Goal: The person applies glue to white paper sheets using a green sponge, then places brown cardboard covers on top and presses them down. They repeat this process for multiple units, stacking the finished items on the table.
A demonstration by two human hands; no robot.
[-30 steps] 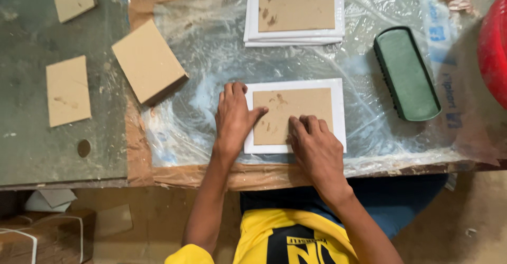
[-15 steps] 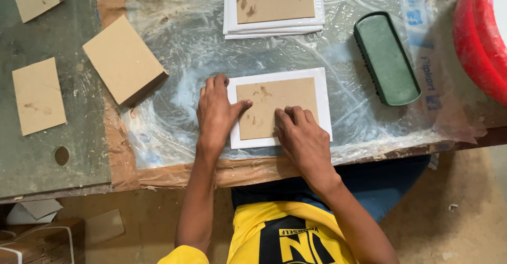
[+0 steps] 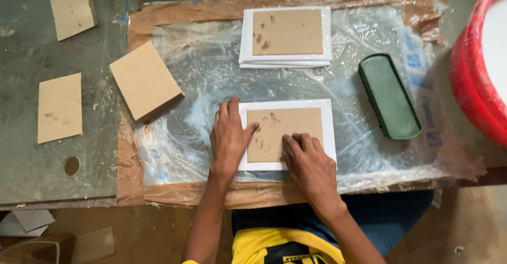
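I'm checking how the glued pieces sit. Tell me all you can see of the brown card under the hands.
The brown card is a flat rectangle that looks like cardboard, with a few dark smudges near its top left. It lies long side across, centred on a larger white sheet that frames it, on the plastic-covered table. The left hand presses flat at its left edge, thumb on the card; the right hand covers its lower right corner.

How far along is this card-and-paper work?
Done, it seems: a stack of white sheets with a brown card on top lies at the far side of the plastic sheet. In hand: the left hand and right hand press a brown card onto a white sheet. Probably left: a stack of cards and two loose cards beside it.
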